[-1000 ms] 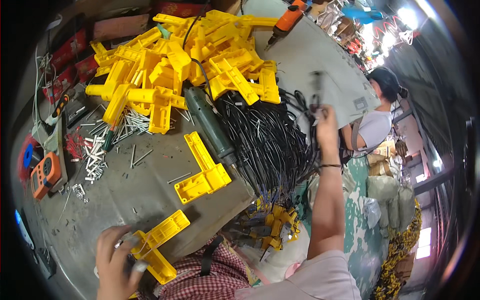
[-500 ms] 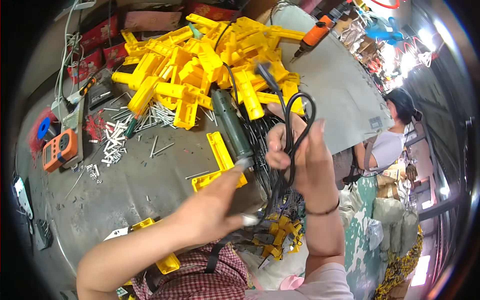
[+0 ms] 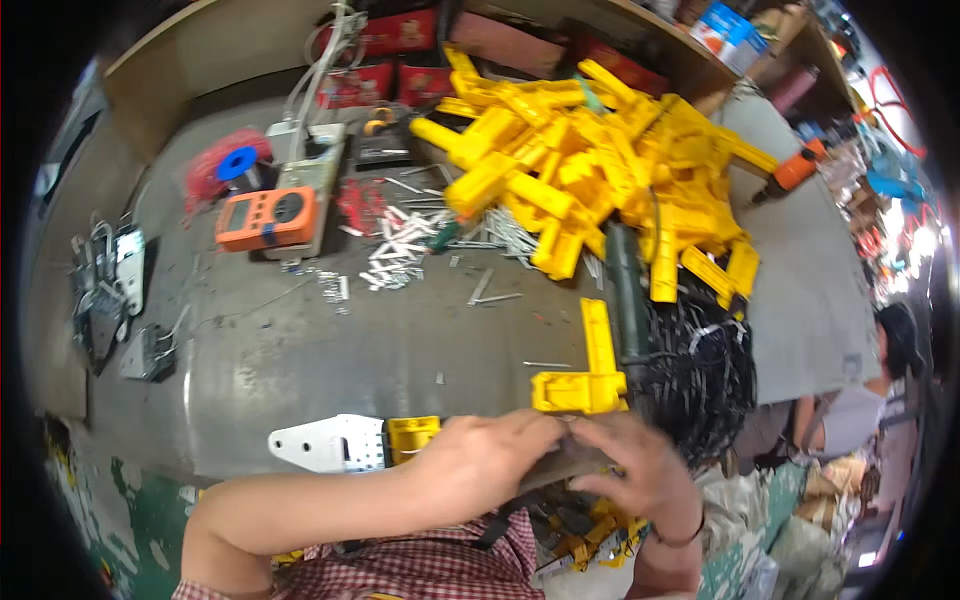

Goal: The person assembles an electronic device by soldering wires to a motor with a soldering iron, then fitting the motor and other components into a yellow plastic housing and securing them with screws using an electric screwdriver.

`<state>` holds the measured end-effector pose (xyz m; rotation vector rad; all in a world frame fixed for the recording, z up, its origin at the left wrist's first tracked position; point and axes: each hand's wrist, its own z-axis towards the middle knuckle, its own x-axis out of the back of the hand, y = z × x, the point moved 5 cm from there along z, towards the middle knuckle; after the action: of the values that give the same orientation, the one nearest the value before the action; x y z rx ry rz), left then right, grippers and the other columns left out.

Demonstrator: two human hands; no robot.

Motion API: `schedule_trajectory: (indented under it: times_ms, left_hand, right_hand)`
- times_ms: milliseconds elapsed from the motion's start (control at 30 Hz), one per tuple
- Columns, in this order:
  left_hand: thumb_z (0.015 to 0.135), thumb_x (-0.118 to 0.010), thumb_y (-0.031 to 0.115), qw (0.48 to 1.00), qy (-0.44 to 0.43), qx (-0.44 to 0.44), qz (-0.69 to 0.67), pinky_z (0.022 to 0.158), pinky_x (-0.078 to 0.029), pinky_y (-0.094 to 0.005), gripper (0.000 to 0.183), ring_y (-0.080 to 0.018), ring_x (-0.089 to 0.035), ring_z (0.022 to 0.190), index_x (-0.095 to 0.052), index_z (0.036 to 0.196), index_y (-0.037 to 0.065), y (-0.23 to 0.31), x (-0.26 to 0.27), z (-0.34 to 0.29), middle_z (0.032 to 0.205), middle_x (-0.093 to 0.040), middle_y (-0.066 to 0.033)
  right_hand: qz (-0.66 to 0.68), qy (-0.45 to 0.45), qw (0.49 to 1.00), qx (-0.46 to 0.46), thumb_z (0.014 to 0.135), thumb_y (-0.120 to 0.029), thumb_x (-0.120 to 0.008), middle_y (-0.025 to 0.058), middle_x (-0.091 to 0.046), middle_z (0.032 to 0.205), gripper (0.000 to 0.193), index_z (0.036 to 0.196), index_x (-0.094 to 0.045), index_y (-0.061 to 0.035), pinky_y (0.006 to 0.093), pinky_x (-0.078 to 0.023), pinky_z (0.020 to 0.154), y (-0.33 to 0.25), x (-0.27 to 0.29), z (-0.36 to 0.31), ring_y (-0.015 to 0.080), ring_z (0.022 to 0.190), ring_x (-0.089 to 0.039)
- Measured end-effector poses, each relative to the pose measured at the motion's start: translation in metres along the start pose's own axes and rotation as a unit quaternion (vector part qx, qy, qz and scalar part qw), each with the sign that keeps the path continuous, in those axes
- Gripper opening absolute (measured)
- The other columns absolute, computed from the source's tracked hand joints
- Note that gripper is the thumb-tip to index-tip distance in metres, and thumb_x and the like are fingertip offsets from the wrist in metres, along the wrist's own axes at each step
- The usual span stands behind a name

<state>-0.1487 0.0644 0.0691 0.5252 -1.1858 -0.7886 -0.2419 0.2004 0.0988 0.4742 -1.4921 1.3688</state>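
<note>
Grey workbench carries yellow plastic brackets, orange meter, scattered nails.

Red flat boxes along back wall; blue-white-orange carton on shelf.

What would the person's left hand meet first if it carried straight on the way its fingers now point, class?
The left hand points toward the person's right, so it would first meet the right hand; their fingertips already seem to touch over a dark, blurred thing between them. Depth is unclear, so this is a judgement.
</note>
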Motion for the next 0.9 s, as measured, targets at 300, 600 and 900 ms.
schedule_trajectory:
  times_ms: [300, 600, 900]
  left_hand:
    - [0.071, -0.056, -0.001, 0.96, 0.107, 0.174, 0.192, 0.075, -0.049, -0.0402, 0.021, -0.0328, -0.058, 0.087, -0.062, 0.091, 0.004, -0.096, 0.07, -0.019, 0.088, -0.061, -0.013]
    - [0.067, -0.06, -0.002, 0.921, 0.155, 0.153, 0.322, 0.081, -0.044, -0.0407, 0.034, -0.0323, -0.054, 0.094, -0.056, 0.101, 0.002, -0.156, 0.093, -0.017, 0.092, -0.058, -0.013]
    - [0.068, -0.063, -0.003, 0.946, 0.164, 0.243, 0.141, 0.069, -0.047, -0.034, 0.021, -0.0293, -0.058, 0.078, -0.06, 0.089, 0.001, -0.115, 0.098, -0.05, 0.089, -0.057, -0.0125]
  right_hand:
    - [0.001, 0.18, 0.983, -0.021, 0.086, -0.006, -0.054, 0.0164, -0.062, 0.079, 0.014, 0.094, -0.061, 0.0036, 0.035, -0.048, 0.063, 0.077, -0.046, 0.031, 0.0278, 0.069, -0.062]
    - [0.338, -0.083, 0.93, -0.122, 0.093, -0.015, -0.048, 0.0085, -0.063, 0.07, 0.025, 0.109, -0.055, 0.0012, 0.028, -0.046, 0.058, 0.01, -0.109, 0.122, 0.0145, 0.061, -0.058]
    - [0.442, -0.079, 0.879, -0.158, 0.089, -0.013, -0.056, 0.0085, -0.065, 0.075, 0.02, 0.102, -0.057, 0.0022, 0.0248, -0.046, 0.059, 0.0, -0.124, 0.095, 0.009, 0.062, -0.058]
